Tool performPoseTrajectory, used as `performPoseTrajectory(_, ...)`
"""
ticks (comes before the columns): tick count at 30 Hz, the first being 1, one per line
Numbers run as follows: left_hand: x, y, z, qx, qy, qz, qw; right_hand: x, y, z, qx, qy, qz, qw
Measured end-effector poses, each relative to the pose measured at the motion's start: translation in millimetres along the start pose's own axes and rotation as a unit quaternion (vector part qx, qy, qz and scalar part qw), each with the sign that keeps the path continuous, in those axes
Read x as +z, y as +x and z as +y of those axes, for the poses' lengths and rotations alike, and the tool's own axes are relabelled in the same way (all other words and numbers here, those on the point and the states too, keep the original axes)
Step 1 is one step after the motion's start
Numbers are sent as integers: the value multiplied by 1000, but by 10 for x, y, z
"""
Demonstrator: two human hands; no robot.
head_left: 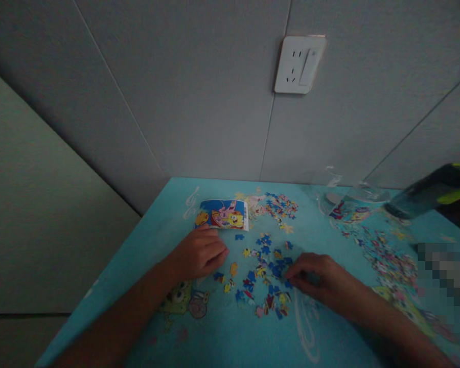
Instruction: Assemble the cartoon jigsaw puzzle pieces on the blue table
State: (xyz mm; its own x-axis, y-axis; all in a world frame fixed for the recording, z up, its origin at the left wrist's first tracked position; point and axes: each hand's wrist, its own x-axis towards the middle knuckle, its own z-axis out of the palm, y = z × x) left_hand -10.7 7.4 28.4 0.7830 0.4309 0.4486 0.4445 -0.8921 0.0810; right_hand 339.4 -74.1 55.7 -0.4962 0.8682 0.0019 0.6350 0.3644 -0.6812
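Picture card (224, 214) face up on table (168, 220), presumably so its print can be seen. Loose puzzle pieces (276, 269) spread nearer than the card and to its right, probably so single ones are easy to pick. Left hand (205, 253) palm-down at card's near edge, fingers bent, can't tell if closed. Right hand (324, 276) right of card, nearer, wrist low, fingers bunched at pieces; can't tell if pinching one.

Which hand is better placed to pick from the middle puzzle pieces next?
Probably the right hand: its fingers are at the right edge of the middle puzzle pieces. The left hand lies curled by the picture card.
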Motion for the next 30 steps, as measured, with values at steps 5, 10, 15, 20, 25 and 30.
performPoseTrajectory(5,-7,-29,-15,2,1,6,1000,5,-13,13,-13,-22,-16,1000)
performPoseTrajectory(10,-30,-30,5,5,1,12,1000,47,-12,72,-28,-46,-26,998)
performPoseTrajectory(15,-22,-44,-4,9,2,8,1000,29,-24,63,-3,-53,-33,998)
performPoseTrajectory(20,16,-64,-12,18,-6,-2,1000,-10,-40,-25,6,-51,-46,998)
performPoseTrajectory(25,2,-55,-11,16,-13,7,1000,1,-59,-57,-9,-40,-43,998)
performPoseTrajectory(30,9,-52,-25,14,-13,14,1000,-6,-69,-44,-8,-44,-48,998)
